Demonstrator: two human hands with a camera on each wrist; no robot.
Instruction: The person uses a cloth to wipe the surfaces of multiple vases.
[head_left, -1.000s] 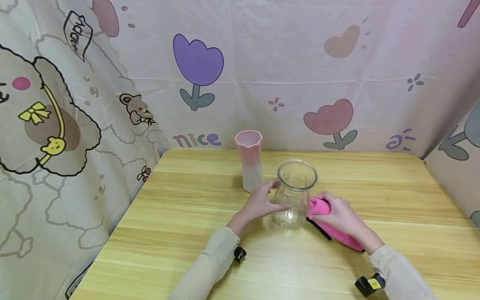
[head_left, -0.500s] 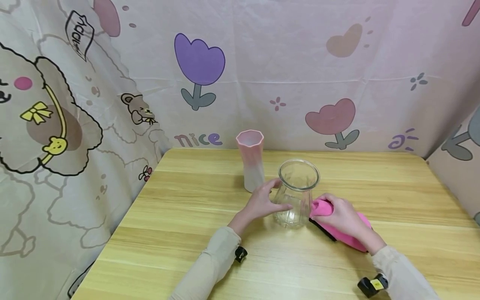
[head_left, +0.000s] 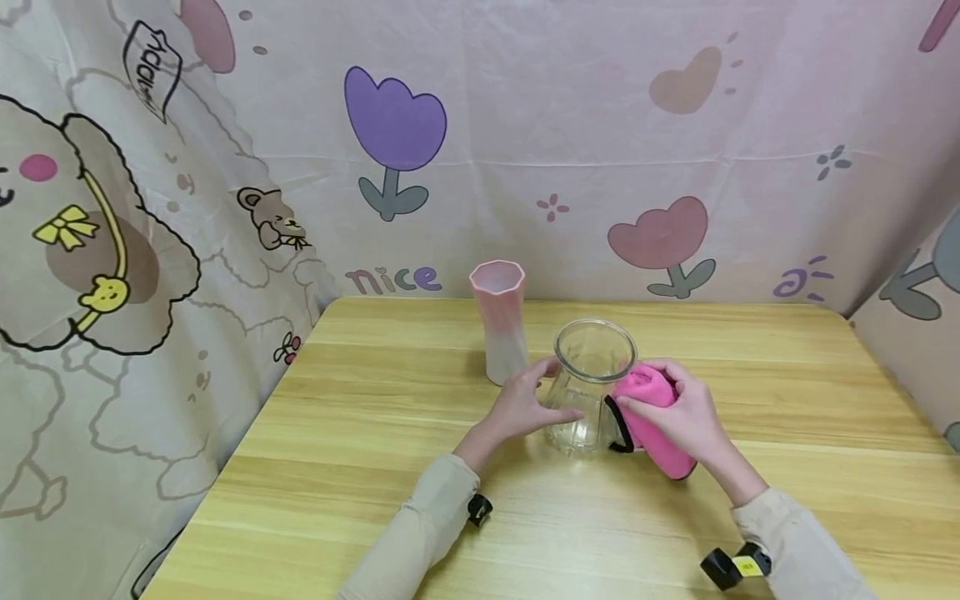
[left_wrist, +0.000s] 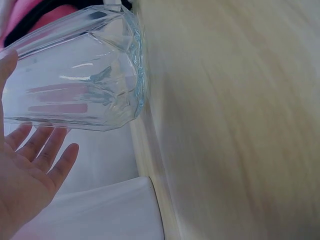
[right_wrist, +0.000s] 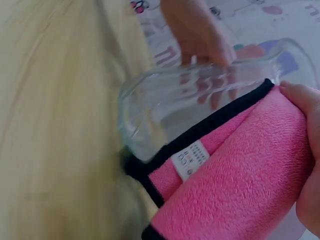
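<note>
A clear glass vase (head_left: 587, 429) with a rounded rim stands upright on the table. My left hand (head_left: 517, 408) holds its left side, thumb in front and fingers behind; in the left wrist view the fingertips touch the glass (left_wrist: 75, 80). My right hand (head_left: 697, 421) grips a rolled pink towel (head_left: 660, 437) with black edging, close against the vase's right side. In the right wrist view a white label shows on the towel (right_wrist: 240, 170), and its black edge overlaps the glass.
A pink-and-white vase (head_left: 501, 333) stands just behind my left hand. The wooden table (head_left: 817, 400) meets a patterned cloth backdrop (head_left: 525, 108) at its back edge. Black wrist cameras (head_left: 480, 508) sit by both sleeves.
My right hand has lifted the towel's near end and brought it up against the vase, the black edge now turned upright. The left hand and the glass vase stay put.
</note>
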